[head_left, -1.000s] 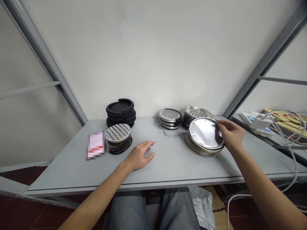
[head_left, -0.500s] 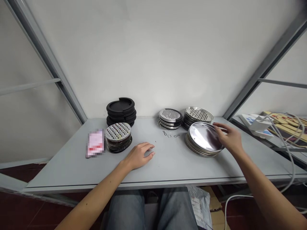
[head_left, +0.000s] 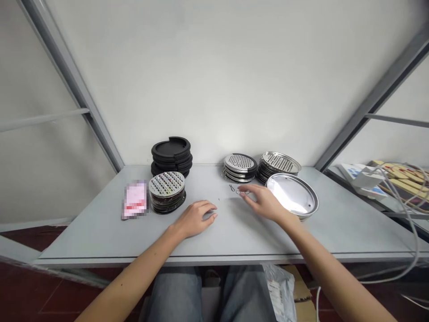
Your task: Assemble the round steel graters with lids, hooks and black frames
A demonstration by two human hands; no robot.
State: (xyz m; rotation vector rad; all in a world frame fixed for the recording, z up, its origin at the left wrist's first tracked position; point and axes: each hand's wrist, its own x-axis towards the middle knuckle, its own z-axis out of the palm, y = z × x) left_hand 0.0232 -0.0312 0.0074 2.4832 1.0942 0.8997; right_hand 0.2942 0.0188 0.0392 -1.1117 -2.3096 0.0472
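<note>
The stack of shiny metal discs (head_left: 292, 193) sits on the grey desk (head_left: 100, 237), its near left side partly covered by the right wrist. The right grip (head_left: 263, 202) is just left of that shiny stack, palm down, thumb and index fingertip close together; whether they pinch anything, I cannot tell. At those fingertips, a little farther left of the shiny stack, is a thin ring (head_left: 237, 192), and a wire clip (head_left: 232, 188) lies just past it; the fingers hide part of this spot. The left grip (head_left: 197, 218) rests on the desk well left of the shiny stack, thumb and fingers spread, with nothing between them.

Right behind the shiny stack stands a pile of rimmed, slotted discs (head_left: 279, 162). Behind it and to its left is a pile of perforated discs (head_left: 238, 163) with black edging. Well to the left of the shiny stack are the slotted plates (head_left: 166, 185), with black rings (head_left: 170, 154) piled behind them and a blurred pink packet (head_left: 136, 197) farthest left
</note>
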